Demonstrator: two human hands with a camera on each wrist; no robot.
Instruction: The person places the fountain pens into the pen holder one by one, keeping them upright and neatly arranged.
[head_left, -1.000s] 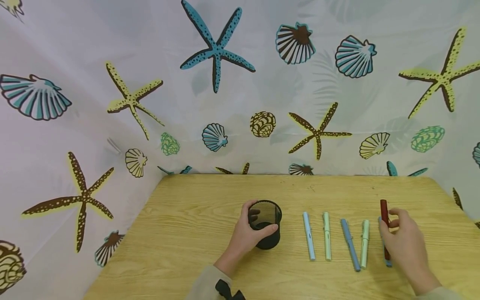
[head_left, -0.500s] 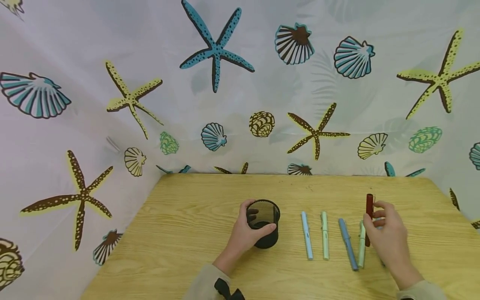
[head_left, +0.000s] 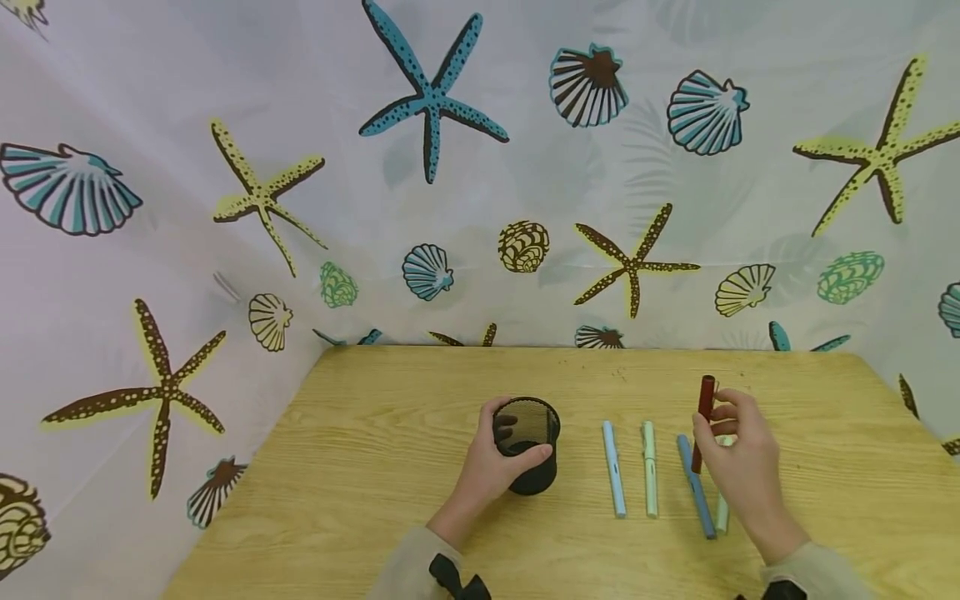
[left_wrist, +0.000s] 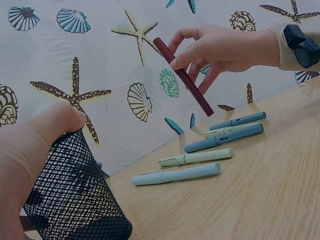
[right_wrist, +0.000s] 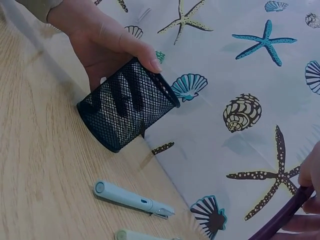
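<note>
A black mesh pen cup [head_left: 534,475] stands upright on the table, and my left hand [head_left: 497,467] grips it round the side with the thumb at the front rim. My right hand [head_left: 738,454] pinches a dark red pen [head_left: 707,400] between thumb and fingers. In the left wrist view the red pen [left_wrist: 184,77] is tilted and held up above the pens on the table. Below it lie a darker blue pen [head_left: 697,492] and a pale green pen [head_left: 722,515], the latter partly hidden by my right hand.
Left of those lie a light blue pen [head_left: 613,471] and another pale green pen [head_left: 650,475]. A further blue pen [left_wrist: 237,121] shows at the far end of the row. A shell-and-starfish curtain [head_left: 480,208] hangs behind the wooden table [head_left: 360,467].
My right hand has lifted the dark red pen off the right end of the row and moved left with it toward the cup. My left hand keeps its grip on the cup.
</note>
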